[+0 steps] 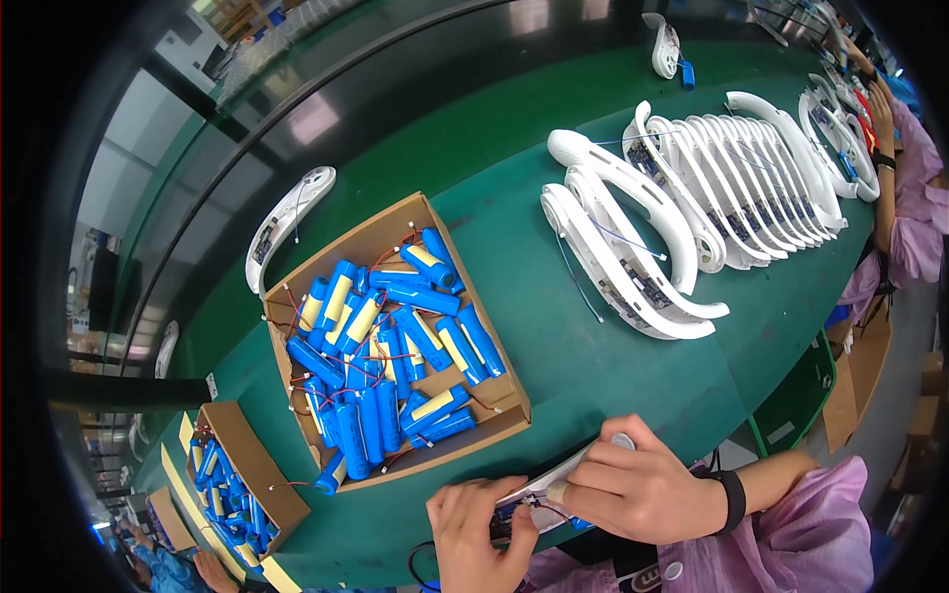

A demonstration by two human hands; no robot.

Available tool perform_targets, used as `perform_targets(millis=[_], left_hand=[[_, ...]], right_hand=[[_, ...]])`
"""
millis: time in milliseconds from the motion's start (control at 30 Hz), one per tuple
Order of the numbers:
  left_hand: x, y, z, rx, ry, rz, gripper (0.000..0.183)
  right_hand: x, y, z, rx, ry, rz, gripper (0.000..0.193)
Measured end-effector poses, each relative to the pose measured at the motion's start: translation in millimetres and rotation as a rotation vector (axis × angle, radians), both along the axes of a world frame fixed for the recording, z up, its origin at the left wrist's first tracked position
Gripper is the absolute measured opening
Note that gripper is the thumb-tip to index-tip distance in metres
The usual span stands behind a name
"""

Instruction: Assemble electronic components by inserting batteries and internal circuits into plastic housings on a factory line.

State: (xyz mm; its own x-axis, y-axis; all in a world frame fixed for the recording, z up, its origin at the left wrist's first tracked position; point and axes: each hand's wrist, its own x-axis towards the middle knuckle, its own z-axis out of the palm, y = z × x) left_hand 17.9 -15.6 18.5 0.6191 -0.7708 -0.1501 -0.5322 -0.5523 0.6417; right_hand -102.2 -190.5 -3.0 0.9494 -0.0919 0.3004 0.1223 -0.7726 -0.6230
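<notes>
Close to me at the table's near edge, both hands are on a white curved plastic housing with a circuit board inside. My left hand is closed around its left end, thumb beside a small white connector. My right hand curls over the housing's right part, fingertips close to that connector and a thin wire. Part of a blue battery shows under my right hand. Whether a fingertip grips the connector is hidden. To the left stands an open cardboard box of blue cylindrical batteries with red-and-black leads and white plugs.
A row of white curved housings with circuit boards stands at the right, with a few looser housings before it. A second battery box is at the lower left. One housing lies beyond the large box. A co-worker's arm reaches in at far right.
</notes>
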Motion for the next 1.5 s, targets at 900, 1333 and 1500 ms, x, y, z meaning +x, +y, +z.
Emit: perform_targets(millis=[900,1333,1500], left_hand=[[-20,-29,9,0.068,-0.057,0.146,0.01],[-26,-21,0,-0.015,-0.149,0.158,0.014],[-28,-16,0,-0.088,-0.18,0.144,0.016]], right_hand=[[0,-5,5,-0.095,0.04,0.143,0.024],[-8,-6,-9,0.01,0.211,0.273,0.068],[-6,-2,-1,-0.03,0.192,0.281,0.067]])
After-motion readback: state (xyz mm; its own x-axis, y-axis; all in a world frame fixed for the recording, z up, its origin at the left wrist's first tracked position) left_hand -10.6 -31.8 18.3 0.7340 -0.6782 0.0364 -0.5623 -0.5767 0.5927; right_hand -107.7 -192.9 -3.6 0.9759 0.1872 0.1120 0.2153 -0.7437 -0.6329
